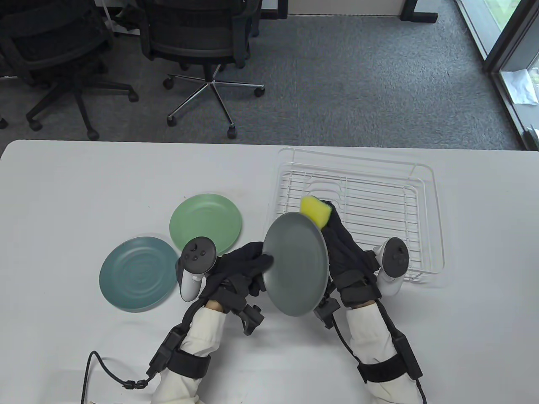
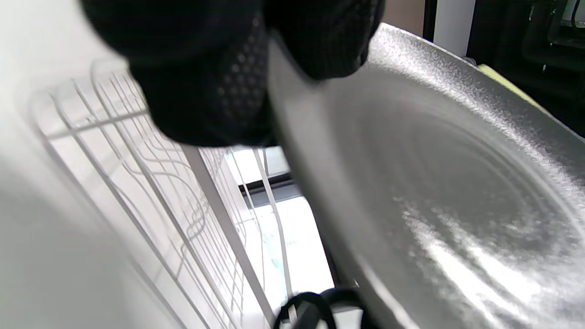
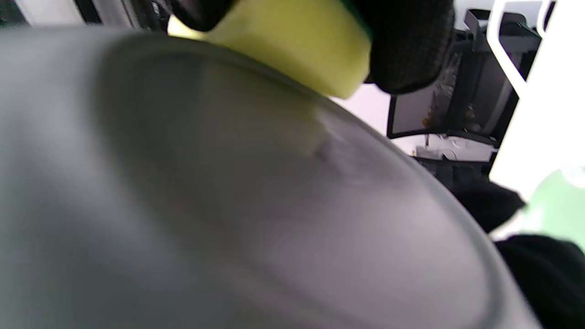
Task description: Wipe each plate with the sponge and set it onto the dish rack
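A grey plate (image 1: 296, 265) is held up off the table, tilted on edge, between my two hands. My left hand (image 1: 246, 267) grips its left rim, thumb on the face; the rim fills the left wrist view (image 2: 434, 192). My right hand (image 1: 343, 244) sits behind the plate's right side and holds a yellow sponge (image 1: 316, 211) against the plate's top edge; the sponge (image 3: 297, 50) touches the plate (image 3: 228, 205) in the right wrist view too. A green plate (image 1: 206, 221) and a teal plate (image 1: 139, 273) lie flat on the table (image 1: 84, 189) to the left.
A white wire dish rack (image 1: 358, 210) stands at the right of the table, with nothing in it, just behind my right hand. Office chairs (image 1: 202, 38) stand on the carpet beyond the table's far edge. A cable (image 1: 97, 370) trails near the front left.
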Demonstrator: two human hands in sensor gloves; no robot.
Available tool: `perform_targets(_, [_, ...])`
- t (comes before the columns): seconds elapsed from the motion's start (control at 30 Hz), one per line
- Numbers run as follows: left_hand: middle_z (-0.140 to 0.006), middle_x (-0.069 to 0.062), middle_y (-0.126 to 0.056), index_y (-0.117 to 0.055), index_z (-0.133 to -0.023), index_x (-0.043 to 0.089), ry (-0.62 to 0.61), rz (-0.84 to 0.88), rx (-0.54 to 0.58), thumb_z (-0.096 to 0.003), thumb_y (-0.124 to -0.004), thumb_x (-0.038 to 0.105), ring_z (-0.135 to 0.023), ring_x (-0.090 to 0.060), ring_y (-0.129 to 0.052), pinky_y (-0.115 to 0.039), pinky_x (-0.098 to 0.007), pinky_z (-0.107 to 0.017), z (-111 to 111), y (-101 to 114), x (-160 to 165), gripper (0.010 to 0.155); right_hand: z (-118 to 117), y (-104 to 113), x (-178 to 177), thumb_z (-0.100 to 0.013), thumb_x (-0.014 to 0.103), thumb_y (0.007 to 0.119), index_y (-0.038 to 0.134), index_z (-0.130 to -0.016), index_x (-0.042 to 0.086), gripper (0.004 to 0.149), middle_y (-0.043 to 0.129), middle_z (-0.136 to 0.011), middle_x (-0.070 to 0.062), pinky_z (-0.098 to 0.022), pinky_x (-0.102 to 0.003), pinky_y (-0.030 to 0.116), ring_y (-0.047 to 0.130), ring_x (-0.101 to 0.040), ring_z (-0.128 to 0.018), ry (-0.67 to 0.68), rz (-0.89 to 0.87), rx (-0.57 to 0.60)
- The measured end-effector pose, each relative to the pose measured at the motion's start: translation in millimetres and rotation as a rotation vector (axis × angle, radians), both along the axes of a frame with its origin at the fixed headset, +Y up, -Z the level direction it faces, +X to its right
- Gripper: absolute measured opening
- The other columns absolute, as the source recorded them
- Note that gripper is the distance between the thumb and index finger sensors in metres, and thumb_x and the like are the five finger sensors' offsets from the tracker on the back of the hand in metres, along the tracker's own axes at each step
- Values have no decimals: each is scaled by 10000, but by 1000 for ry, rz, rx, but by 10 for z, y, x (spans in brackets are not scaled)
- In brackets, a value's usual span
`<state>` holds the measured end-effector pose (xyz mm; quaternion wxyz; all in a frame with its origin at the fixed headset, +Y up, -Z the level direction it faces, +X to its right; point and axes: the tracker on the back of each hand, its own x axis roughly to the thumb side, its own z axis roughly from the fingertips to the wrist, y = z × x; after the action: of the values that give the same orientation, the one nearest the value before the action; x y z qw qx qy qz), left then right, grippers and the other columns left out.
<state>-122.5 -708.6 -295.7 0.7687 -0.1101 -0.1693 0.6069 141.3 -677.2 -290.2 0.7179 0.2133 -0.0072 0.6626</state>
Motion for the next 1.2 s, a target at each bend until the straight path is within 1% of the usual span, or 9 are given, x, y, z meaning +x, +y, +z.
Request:
perform_targets(0.17, [-529, -129, -1058, -875, -874, 41, 6, 81, 10, -518, -788, 263, -264, -189, -1079, -940, -106, -68, 40, 63, 24, 428, -1, -116, -208, -695, 350, 502, 250, -1183, 133, 591, 499, -1119, -330, -650, -550, 680, 621, -504, -937, 55, 58, -38])
perform_targets(0.33, [-516, -129, -1064, -876, -854, 27, 146, 164, 23, -516, -788, 267, -257, -170, -1093, -954, -86, -60, 70, 104, -78, 424, 36, -148, -376, -688, 337, 515, 258, -1174, 74, 609, 555, -1086, -342, -638, -547, 693, 645, -510, -917, 86, 134, -26])
perform_targets(0.43, [-489, -136, -1058, -875, -855, 29, 231, 191, 16, -517, -789, 266, -251, -161, -1093, -955, -75, -57, 60, 92, -183, 422, 53, -136, -420, -687, 336, 518, 278, -1168, 30, 618, 608, -1033, -365, -597, -509, 744, 731, -496, -845, 96, 160, -11])
perform_targets(0.53, [-521, -118, -1060, -865, -858, 21, 306, 205, 1, -521, -784, 266, -257, -153, -1092, -954, -69, -63, 19, 32, -311, 425, 68, -121, -426, -690, 338, 509, 326, -1158, -30, 622, 673, -964, -386, -529, -459, 801, 823, -469, -737, 117, 166, -19])
perform_targets(0.67, [-528, -115, -1057, -857, -864, 15, 372, 214, -36, -524, -777, 267, -265, -150, -1088, -952, -68, -71, -22, -58, -460, 431, 87, -47, -399, -697, 347, 500, 335, -1155, -48, 627, 681, -945, -394, -504, -433, 816, 848, -452, -697, 161, 123, -29])
perform_targets(0.77, [-529, -116, -1055, -856, -864, 10, 399, 187, -36, -524, -777, 267, -265, -149, -1086, -948, -70, -71, -38, -88, -514, 433, 108, 54, -325, -699, 363, 502, 327, -1157, -45, 638, 675, -951, -393, -508, -430, 815, 844, -448, -704, 144, 117, 1])
perform_targets(0.9, [-530, -122, -1050, -857, -863, 12, 401, 131, -29, -522, -780, 265, -264, -163, -1079, -935, -87, -71, -46, -110, -511, 431, 129, 178, -169, -702, 391, 506, 270, -1173, -4, 659, 602, -1011, -384, -556, -455, 782, 783, -462, -780, 80, 106, 51])
perform_targets(1.0, [-527, -129, -1049, -862, -858, 9, 362, 80, -27, -520, -788, 261, -262, -172, -1075, -930, -96, -67, -59, -126, -468, 428, 117, 208, -44, -703, 394, 509, 233, -1183, 41, 657, 527, -1063, -379, -606, -500, 734, 704, -489, -852, 34, 75, 64])
perform_targets(1.2, [-531, -134, -1049, -864, -856, 11, 217, 55, -28, -519, -795, 256, -260, -180, -1079, -934, -98, -64, -68, -126, -309, 422, 11, 63, 60, -706, 370, 489, 226, -1183, 50, 632, 496, -1085, -382, -631, -534, 704, 665, -517, -889, 17, 2, 10])
